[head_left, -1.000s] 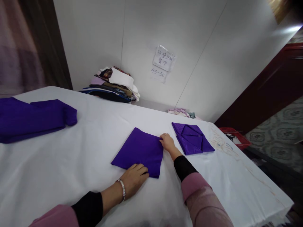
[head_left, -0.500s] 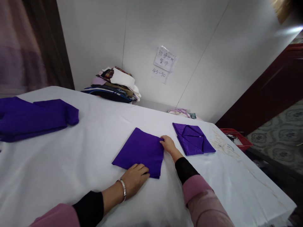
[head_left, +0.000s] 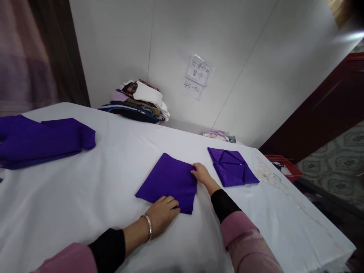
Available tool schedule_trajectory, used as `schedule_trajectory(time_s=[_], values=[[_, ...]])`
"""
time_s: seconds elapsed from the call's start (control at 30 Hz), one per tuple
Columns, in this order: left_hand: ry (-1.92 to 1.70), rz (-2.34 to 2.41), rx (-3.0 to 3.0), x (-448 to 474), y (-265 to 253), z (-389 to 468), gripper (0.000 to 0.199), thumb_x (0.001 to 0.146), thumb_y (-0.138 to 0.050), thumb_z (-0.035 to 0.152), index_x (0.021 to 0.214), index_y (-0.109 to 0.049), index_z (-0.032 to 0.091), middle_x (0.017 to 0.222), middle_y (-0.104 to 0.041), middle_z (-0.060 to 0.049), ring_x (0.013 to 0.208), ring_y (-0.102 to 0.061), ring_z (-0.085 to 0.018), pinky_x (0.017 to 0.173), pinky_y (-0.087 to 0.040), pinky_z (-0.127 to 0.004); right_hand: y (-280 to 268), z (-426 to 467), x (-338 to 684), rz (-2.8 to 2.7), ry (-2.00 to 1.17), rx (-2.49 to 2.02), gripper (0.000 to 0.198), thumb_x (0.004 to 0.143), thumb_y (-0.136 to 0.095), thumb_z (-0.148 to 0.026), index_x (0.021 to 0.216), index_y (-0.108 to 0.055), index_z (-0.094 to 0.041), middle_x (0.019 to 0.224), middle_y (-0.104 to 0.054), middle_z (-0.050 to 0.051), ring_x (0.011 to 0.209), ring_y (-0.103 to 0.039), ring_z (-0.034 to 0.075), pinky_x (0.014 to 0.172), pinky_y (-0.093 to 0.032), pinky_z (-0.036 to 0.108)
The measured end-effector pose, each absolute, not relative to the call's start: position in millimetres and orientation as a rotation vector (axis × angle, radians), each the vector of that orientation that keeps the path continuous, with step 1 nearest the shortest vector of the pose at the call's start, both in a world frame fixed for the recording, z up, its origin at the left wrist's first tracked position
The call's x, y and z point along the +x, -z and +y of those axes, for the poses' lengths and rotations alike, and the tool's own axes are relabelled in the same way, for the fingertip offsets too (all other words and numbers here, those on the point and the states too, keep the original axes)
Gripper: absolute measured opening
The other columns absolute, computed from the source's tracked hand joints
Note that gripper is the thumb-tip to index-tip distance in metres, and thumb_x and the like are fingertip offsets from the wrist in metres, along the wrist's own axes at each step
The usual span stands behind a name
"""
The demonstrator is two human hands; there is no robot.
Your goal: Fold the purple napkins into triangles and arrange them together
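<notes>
A folded purple napkin point(head_left: 167, 178) lies on the white tablecloth point(head_left: 113, 193), spread between my hands. My left hand point(head_left: 162, 215), with a silver bangle at the wrist, rests on its near edge, fingers lying over the cloth and thumb hidden. At the right corner, my right hand point(head_left: 201, 173) pinches the napkin's edge between thumb and fingers. Just beyond that hand, to the right, sits a second purple napkin point(head_left: 231, 168) folded into a layered shape with pointed flaps.
More purple cloth point(head_left: 42, 142) lies at the table's left. Against the wall are a pile of clothes point(head_left: 139, 100) and a small cloth heap point(head_left: 217, 135). Handwritten paper signs point(head_left: 198, 72) hang above. Beyond the table's right edge stands a red basket point(head_left: 294, 174).
Almost nothing differs. Both hands stay at the same places on the napkin, and the view has shifted very slightly.
</notes>
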State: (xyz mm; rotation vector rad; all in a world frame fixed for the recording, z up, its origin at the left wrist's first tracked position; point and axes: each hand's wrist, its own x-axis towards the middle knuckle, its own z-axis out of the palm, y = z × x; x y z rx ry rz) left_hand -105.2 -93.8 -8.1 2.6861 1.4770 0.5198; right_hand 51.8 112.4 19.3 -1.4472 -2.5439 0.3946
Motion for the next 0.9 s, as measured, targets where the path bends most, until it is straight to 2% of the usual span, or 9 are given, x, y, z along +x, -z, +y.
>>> schedule_trajectory(time_s=[0.17, 0.3, 0.5, 0.7, 0.8, 0.9], values=[[-0.503, 1.473, 2.688, -105, 7, -93, 0.016, 0.081, -0.053, 0.01, 0.091, -0.057, 0.022, 0.099, -0.061, -0.001, 0.088, -0.049, -0.017, 0.071, -0.031, -0.032, -19, 117, 52, -2.517, -0.493, -1.466, 0.036, 0.071, -0.061, -0.011, 0.106, -0.06, -0.018, 0.099, -0.066, 0.006, 0.088, -0.061, 0.017, 0.076, -0.043, 0.024], [-0.501, 1.463, 2.685, -106, 7, -94, 0.017, 0.081, -0.052, 0.01, 0.092, -0.058, 0.022, 0.099, -0.061, -0.001, 0.088, -0.05, -0.017, 0.072, -0.032, -0.032, -25, 118, 52, -2.491, -0.51, -1.397, 0.037, 0.069, -0.055, -0.005, 0.102, -0.063, -0.02, 0.098, -0.067, 0.003, 0.089, -0.06, 0.016, 0.078, -0.043, 0.024], [-0.548, 1.495, 2.673, -104, 10, -95, 0.025, 0.081, -0.049, 0.009, 0.101, -0.057, 0.021, 0.102, -0.061, -0.003, 0.092, -0.05, -0.018, 0.076, -0.034, -0.033, -21, 135, 53, -2.357, -0.528, -1.396, 0.041, 0.071, -0.058, -0.011, 0.111, -0.059, -0.019, 0.099, -0.066, 0.005, 0.089, -0.06, 0.018, 0.079, -0.045, 0.027], [-0.563, 1.5, 2.648, -104, 9, -95, 0.024, 0.085, -0.044, 0.011, 0.102, -0.057, 0.021, 0.101, -0.061, -0.004, 0.092, -0.05, -0.018, 0.077, -0.035, -0.033, -1, 141, 62, -2.219, -0.555, -1.4, 0.041, 0.067, -0.061, -0.014, 0.109, -0.061, -0.016, 0.097, -0.065, 0.007, 0.082, -0.06, 0.018, 0.078, -0.047, 0.03], [-0.559, 1.481, 2.639, -104, 7, -95, 0.022, 0.084, -0.044, 0.011, 0.098, -0.058, 0.021, 0.101, -0.061, -0.004, 0.092, -0.05, -0.018, 0.077, -0.035, -0.033, -1, 139, 70, -2.109, -0.522, -1.387, 0.037, 0.072, -0.055, -0.019, 0.109, -0.061, -0.014, 0.099, -0.064, 0.009, 0.08, -0.06, 0.018, 0.078, -0.047, 0.033], [-0.543, 1.48, 2.622, -104, 6, -94, 0.019, 0.083, -0.045, 0.009, 0.09, -0.058, 0.02, 0.099, -0.061, -0.003, 0.09, -0.05, -0.018, 0.076, -0.034, -0.033, -3, 133, 73, -2.027, -0.505, -1.325, 0.032, 0.077, -0.049, -0.023, 0.106, -0.061, -0.015, 0.1, -0.063, 0.01, 0.086, -0.059, 0.019, 0.081, -0.047, 0.034]])
